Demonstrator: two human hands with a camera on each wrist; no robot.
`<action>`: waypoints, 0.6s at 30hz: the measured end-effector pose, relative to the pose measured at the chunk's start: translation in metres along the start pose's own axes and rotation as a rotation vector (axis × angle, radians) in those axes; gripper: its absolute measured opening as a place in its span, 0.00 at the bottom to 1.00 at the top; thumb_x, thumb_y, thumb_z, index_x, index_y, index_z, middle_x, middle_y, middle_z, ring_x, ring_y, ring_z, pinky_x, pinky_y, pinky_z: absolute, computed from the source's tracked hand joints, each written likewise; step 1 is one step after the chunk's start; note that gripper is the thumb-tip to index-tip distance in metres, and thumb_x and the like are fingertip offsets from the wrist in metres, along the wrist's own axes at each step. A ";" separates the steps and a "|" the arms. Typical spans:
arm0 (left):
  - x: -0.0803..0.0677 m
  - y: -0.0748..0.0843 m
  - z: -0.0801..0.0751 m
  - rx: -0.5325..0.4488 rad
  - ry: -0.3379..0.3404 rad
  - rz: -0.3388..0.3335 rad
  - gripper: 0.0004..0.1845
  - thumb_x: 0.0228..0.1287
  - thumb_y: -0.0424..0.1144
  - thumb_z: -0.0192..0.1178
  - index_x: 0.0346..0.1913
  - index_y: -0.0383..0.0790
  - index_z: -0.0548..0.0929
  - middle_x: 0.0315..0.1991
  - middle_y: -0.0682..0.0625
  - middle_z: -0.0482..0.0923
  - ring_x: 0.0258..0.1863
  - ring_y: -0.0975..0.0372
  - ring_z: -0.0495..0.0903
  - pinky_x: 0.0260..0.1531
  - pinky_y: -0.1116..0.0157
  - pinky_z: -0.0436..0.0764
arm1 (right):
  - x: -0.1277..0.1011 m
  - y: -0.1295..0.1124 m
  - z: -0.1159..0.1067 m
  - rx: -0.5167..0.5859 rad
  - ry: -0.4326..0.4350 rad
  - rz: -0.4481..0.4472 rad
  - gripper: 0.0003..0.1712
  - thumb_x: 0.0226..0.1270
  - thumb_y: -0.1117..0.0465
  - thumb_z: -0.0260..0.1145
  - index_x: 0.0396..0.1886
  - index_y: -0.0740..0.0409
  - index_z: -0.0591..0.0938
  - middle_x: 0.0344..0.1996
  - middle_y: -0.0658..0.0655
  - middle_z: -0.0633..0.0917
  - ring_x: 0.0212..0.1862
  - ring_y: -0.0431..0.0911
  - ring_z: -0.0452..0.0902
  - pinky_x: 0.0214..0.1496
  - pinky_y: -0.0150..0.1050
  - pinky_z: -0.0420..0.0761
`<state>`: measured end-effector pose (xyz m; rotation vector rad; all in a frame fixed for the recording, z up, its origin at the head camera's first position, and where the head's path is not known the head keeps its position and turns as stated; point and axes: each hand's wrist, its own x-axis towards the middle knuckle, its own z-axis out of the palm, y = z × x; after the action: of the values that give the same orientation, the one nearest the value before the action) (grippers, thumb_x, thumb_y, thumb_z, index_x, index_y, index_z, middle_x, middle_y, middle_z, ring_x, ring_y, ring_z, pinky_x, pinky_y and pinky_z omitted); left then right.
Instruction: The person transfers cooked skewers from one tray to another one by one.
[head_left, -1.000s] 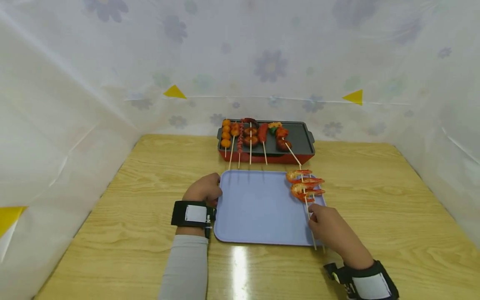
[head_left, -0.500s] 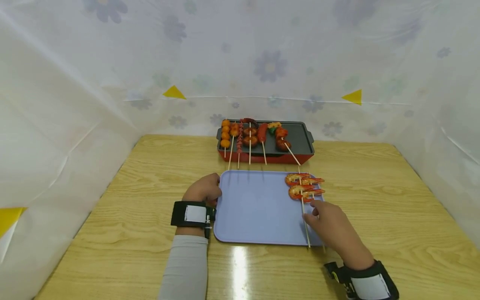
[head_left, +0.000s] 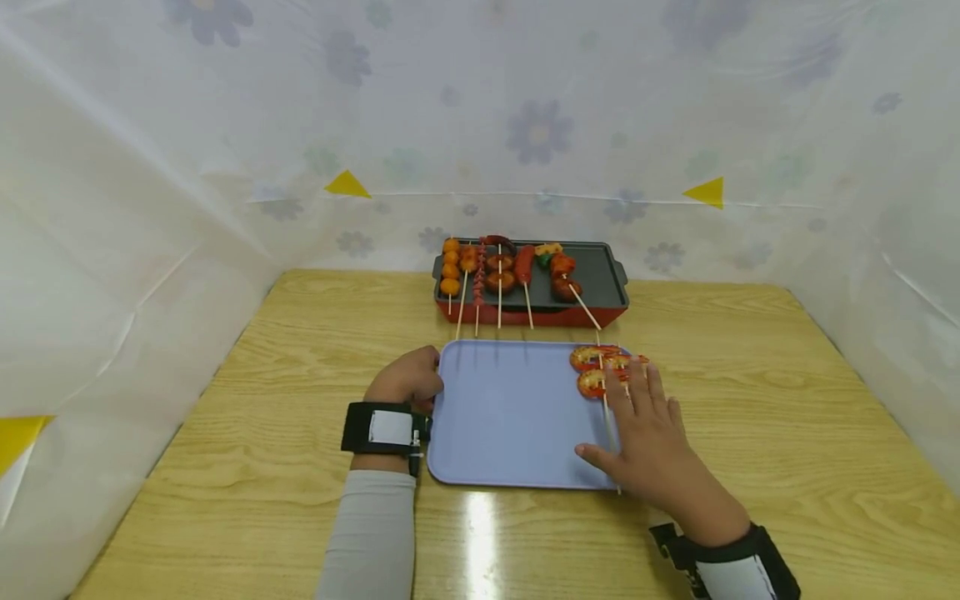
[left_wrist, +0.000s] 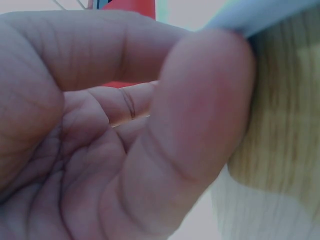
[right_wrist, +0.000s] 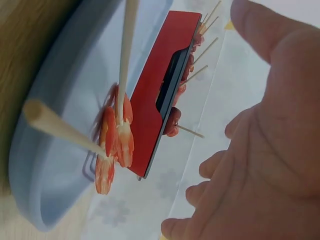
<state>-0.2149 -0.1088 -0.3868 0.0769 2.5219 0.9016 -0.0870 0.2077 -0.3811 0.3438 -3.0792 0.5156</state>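
Two shrimp skewers [head_left: 591,383] are lying on one tray [head_left: 517,425] near its two o'clock, and you are spreading the fingers of your right hand [head_left: 648,446] over them, gripping nothing. Your left hand [head_left: 408,379] is pinching the tray's rim around nine o'clock, while one grill [head_left: 600,275], at twelve beyond it, is holding six other skewers [head_left: 523,265].

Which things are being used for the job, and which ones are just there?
Part of the job, it seems:
blue tray, its edge pinched by the left hand
two shrimp skewers on it, with the right hand spread close by
probably the grill and its other skewers

Just there:
flowery backdrop
yellow triangles on it
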 end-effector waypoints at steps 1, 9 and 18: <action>0.000 -0.001 0.000 0.006 0.002 0.001 0.20 0.58 0.25 0.54 0.56 0.31 0.74 0.37 0.42 0.77 0.25 0.55 0.78 0.21 0.63 0.77 | 0.000 0.000 0.001 -0.002 0.008 0.006 0.65 0.59 0.36 0.70 0.79 0.62 0.44 0.76 0.72 0.37 0.76 0.66 0.23 0.64 0.78 0.43; 0.001 -0.003 0.000 0.008 0.000 0.000 0.22 0.59 0.26 0.55 0.58 0.31 0.74 0.38 0.42 0.78 0.26 0.55 0.79 0.22 0.63 0.78 | 0.003 0.001 -0.002 0.017 0.050 0.005 0.60 0.63 0.41 0.69 0.79 0.65 0.46 0.76 0.74 0.40 0.75 0.70 0.29 0.63 0.78 0.44; 0.001 -0.001 -0.002 -0.036 -0.007 0.001 0.21 0.58 0.25 0.54 0.57 0.30 0.73 0.38 0.40 0.77 0.22 0.56 0.79 0.20 0.64 0.79 | 0.034 0.008 -0.035 0.150 0.111 -0.062 0.49 0.70 0.50 0.66 0.76 0.71 0.52 0.74 0.77 0.49 0.73 0.74 0.44 0.65 0.72 0.56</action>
<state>-0.2166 -0.1105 -0.3864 0.0692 2.4984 0.9451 -0.1235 0.2189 -0.3490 0.3955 -2.9205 0.7389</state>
